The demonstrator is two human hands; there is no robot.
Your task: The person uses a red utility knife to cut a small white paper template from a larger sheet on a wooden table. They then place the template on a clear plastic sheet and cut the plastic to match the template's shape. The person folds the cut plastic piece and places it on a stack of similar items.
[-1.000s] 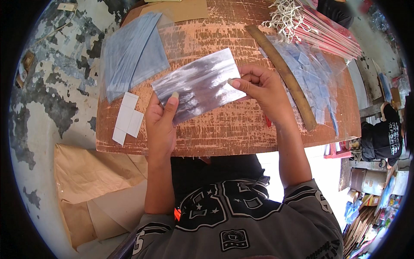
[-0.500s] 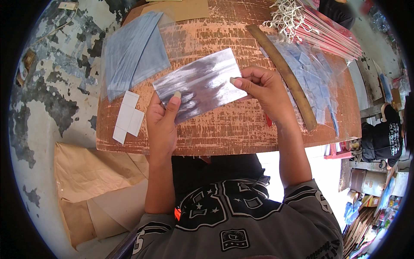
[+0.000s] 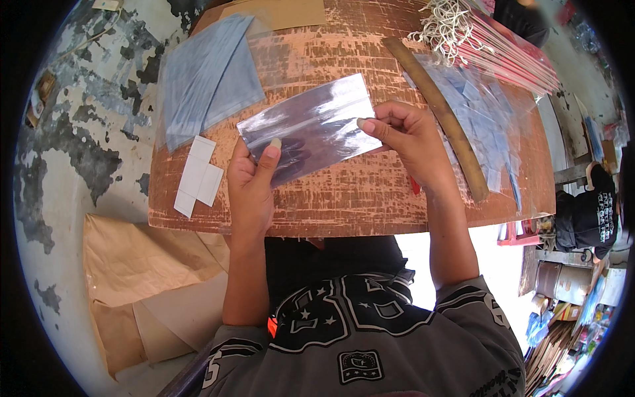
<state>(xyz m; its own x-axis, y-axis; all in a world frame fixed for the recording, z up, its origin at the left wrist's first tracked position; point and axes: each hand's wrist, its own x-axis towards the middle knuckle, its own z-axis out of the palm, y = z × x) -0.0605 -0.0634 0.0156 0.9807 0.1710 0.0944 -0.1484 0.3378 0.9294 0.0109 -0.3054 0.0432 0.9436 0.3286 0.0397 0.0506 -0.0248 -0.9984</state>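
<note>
Closest to you, your grey shirt [image 3: 436, 351] fills the bottom of the frame, and both your bare forearms reach up from it. Left of centre, your left hand [image 3: 253, 172] pinches the lower left end of a shiny, silvery sheet [image 3: 324, 129], its thumb flat on the upper face and its fingers mostly hidden underneath. Right of centre, your right hand [image 3: 410, 135] grips the sheet's right edge, thumb on top and fingers curled behind. The sheet sits mid-frame over the scuffed brown table [image 3: 331, 215], slanting up toward the right, with bright glare streaking its face. A small red object [image 3: 415, 185], partly hidden, shows beside your right wrist. At left on the tabletop lies a white card piece [image 3: 200, 177], just below the bluish plastic sheets [image 3: 228, 83] fanned in the upper left. Right of your right hand, a long brown strip [image 3: 433, 109] runs diagonally, bordering a heap of bluish plastic pieces [image 3: 479, 122]. Farther up, a bundle of red and pale sticks [image 3: 512, 66] with white cords fills the upper right, and a flat tan sheet [image 3: 284, 13] lies at the top edge.
</note>
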